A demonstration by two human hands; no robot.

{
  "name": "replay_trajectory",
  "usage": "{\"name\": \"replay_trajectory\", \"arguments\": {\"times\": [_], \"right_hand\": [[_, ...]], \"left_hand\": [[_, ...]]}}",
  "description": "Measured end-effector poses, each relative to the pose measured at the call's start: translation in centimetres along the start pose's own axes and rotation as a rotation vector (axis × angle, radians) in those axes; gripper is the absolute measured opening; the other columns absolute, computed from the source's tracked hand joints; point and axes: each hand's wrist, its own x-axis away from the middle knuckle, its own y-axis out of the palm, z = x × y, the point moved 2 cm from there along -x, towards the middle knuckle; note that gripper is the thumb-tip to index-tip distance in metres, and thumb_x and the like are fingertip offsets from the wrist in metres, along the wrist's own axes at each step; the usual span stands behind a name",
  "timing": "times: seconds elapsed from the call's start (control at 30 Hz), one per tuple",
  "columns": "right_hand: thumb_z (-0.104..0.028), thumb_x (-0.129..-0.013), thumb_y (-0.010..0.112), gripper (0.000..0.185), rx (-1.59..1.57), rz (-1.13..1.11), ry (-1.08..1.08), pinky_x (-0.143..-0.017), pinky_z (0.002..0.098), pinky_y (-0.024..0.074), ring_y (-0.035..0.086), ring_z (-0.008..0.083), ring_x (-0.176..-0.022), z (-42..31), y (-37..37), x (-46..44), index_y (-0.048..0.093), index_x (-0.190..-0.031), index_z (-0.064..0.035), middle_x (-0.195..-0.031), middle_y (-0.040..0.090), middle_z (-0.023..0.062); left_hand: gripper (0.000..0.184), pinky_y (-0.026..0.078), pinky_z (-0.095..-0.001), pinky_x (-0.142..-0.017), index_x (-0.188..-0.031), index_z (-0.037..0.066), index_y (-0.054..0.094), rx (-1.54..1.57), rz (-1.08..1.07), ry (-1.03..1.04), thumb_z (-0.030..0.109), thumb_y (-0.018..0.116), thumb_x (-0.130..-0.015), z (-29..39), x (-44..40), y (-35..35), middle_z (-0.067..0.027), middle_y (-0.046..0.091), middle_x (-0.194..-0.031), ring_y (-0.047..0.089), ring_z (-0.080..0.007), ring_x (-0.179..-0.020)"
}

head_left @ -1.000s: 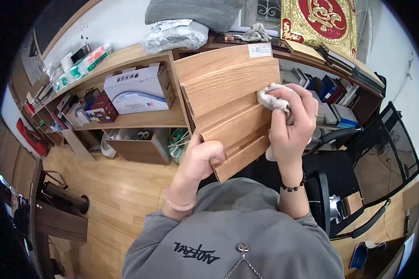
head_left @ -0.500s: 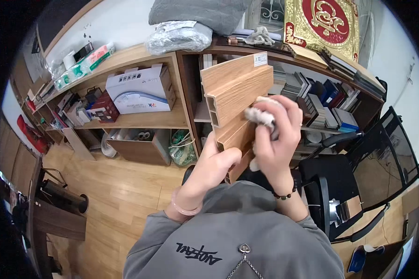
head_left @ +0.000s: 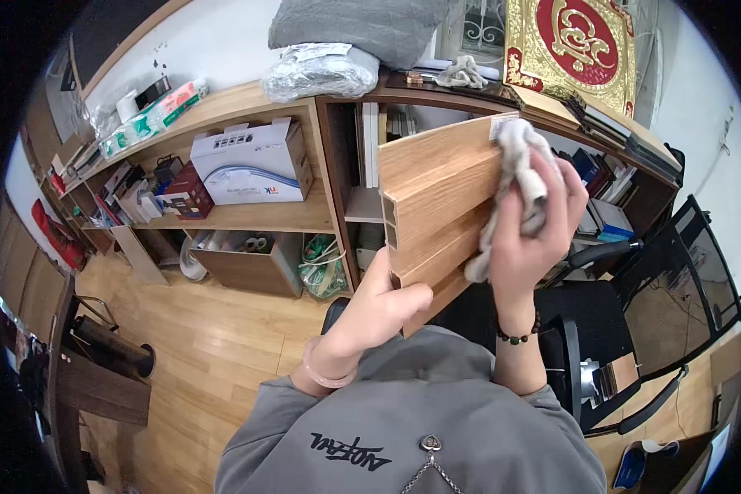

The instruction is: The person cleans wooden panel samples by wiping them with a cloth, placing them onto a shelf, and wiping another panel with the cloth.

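Note:
A wood-grain panel piece (head_left: 440, 183) with a ridged, hollow profile is held up in front of my chest. My left hand (head_left: 380, 303) grips its lower left edge, the thumb lying over the front. Bunched in my right hand (head_left: 539, 226) is a whitish-grey cloth (head_left: 514, 156), pressed against the panel's right side. The cloth partly covers a small white label at the panel's upper right corner. My left fingers behind the panel are hidden.
Wooden shelves (head_left: 263, 216) hold a white box (head_left: 251, 165) at the left. A dark bookcase (head_left: 337, 132) stands ahead, with plastic-wrapped packages (head_left: 321, 70) and another crumpled cloth (head_left: 461, 72) on top. At the right is a black office chair (head_left: 589, 329) with samples on its seat.
My right hand and the cloth have moved up and right across the panel, to its labelled corner. The panel has shifted slightly right and down in view.

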Motion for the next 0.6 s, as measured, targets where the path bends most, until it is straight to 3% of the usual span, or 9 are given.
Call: {"name": "replay_trajectory", "arguments": {"times": [0.03,0.07,0.23,0.3,0.43,0.6], "right_hand": [[-0.003,-0.059,0.063,0.034,0.042,0.113,0.146,-0.076,0.0343,0.0433,0.05,0.0281,-0.091,1.1,-0.1,0.0,0.065,-0.093,-0.0046,-0.1,0.052,0.0163],[-0.003,-0.059,0.063,0.034,0.044,0.114,0.144,-0.076,0.0343,0.0433,0.05,0.0281,-0.091,0.6,-0.3,0.1,0.065,-0.093,-0.0046,-0.1,0.052,0.0163],[-0.003,-0.059,0.06,0.032,-0.058,-0.16,-0.123,-0.078,0.0347,0.0415,0.05,0.0276,-0.092,-4.0,-1.4,0.2,0.065,-0.091,-0.0049,-0.102,0.054,0.0152],[-0.002,-0.06,0.058,0.03,-0.114,-0.264,-0.263,-0.079,0.0344,0.0405,0.05,0.0271,-0.092,-5.1,-1.6,-0.2,0.065,-0.089,-0.005,-0.101,0.055,0.0143],[-0.003,-0.06,0.056,0.023,0.118,0.002,0.091,-0.078,0.0347,0.0387,0.05,0.0266,-0.088,0.4,-2.2,-2.7,0.064,-0.082,-0.0055,-0.097,0.056,0.012],[-0.002,-0.061,0.055,0.021,0.174,-0.078,-0.026,-0.077,0.0347,0.0381,0.049,0.0267,-0.088,-1.1,-2.4,-1.7,0.064,-0.08,-0.0053,-0.095,0.056,0.0123]], "left_hand": [[0.045,0.045,-0.0255,-0.076,-0.116,-0.002,0.045,-0.025,0.001,-0.005,-0.003,0.047,-0.071,0.0,0.1,0.1,-0.0057,0.055,-0.102,0.053,-0.0113,-0.092],[0.045,0.045,-0.0255,-0.076,-0.115,-0.003,0.046,-0.05,0.0,-0.011,-0.003,0.047,-0.07,0.1,0.1,0.3,-0.0057,0.056,-0.1,0.054,-0.0115,-0.089],[0.046,0.044,-0.0243,-0.07,-0.107,-0.006,0.05,0.026,0.065,0.0,-0.001,0.042,-0.062,0.2,-0.7,1.7,-0.0048,0.058,-0.09,0.053,-0.0111,-0.079],[0.042,0.044,-0.0237,-0.069,-0.105,-0.006,0.051,-0.016,0.05,0.016,-0.001,0.044,-0.064,-0.2,-0.6,1.2,-0.0044,0.058,-0.09,0.053,-0.0105,-0.079],[0.032,0.043,-0.0226,-0.067,-0.1,-0.007,0.053,-0.131,-0.002,0.047,-0.003,0.048,-0.068,-0.1,-0.3,0.0,-0.0037,0.059,-0.087,0.052,-0.0089,-0.078],[0.031,0.044,-0.0244,-0.069,-0.098,-0.006,0.055,-0.284,-0.017,0.038,-0.003,0.048,-0.068,0.5,-1.1,0.5,-0.0045,0.061,-0.083,0.051,-0.0074,-0.077]]}}
